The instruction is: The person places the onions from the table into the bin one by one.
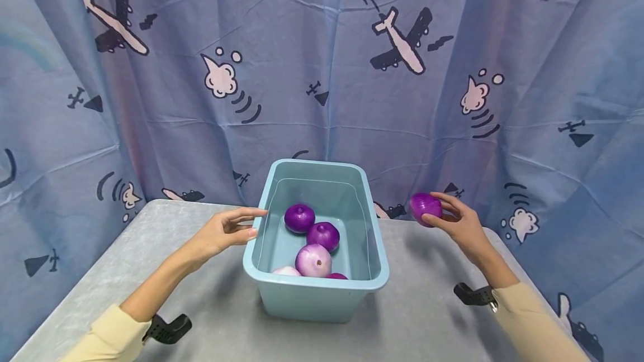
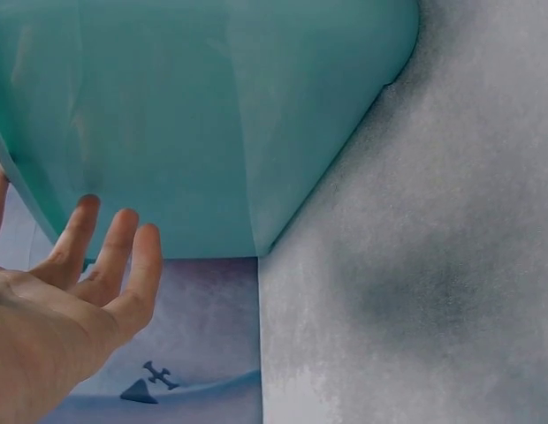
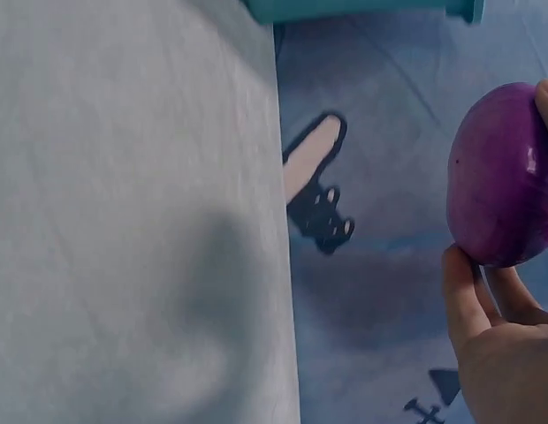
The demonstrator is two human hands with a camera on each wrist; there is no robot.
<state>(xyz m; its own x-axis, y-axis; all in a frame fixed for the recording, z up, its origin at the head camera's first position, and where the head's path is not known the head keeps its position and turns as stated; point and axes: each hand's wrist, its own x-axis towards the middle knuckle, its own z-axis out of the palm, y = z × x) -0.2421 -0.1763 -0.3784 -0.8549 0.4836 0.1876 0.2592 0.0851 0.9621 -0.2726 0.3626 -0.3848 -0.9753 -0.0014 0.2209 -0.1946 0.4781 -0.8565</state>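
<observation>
My right hand (image 1: 460,225) holds a purple onion (image 1: 424,209) in the air, to the right of a light blue plastic bin (image 1: 307,298). The right wrist view shows the same onion (image 3: 499,177) between thumb and fingers. My left hand (image 1: 221,233) is at the bin's left rim, fingers extended and spread; in the left wrist view its fingers overlap the bin's outer wall (image 2: 159,124). Inside the bin lie several onions: two dark purple ones, one of them nearest the back (image 1: 299,218), a paler pink-white onion (image 1: 313,260), and others partly hidden by the front rim.
The bin stands on a grey table (image 1: 201,306). Behind the table hangs a blue curtain (image 1: 302,71) printed with airplanes and clouds, close to the table's far edge. Dark straps with camera mounts (image 1: 168,329) sit on both wrists, below pale yellow sleeves.
</observation>
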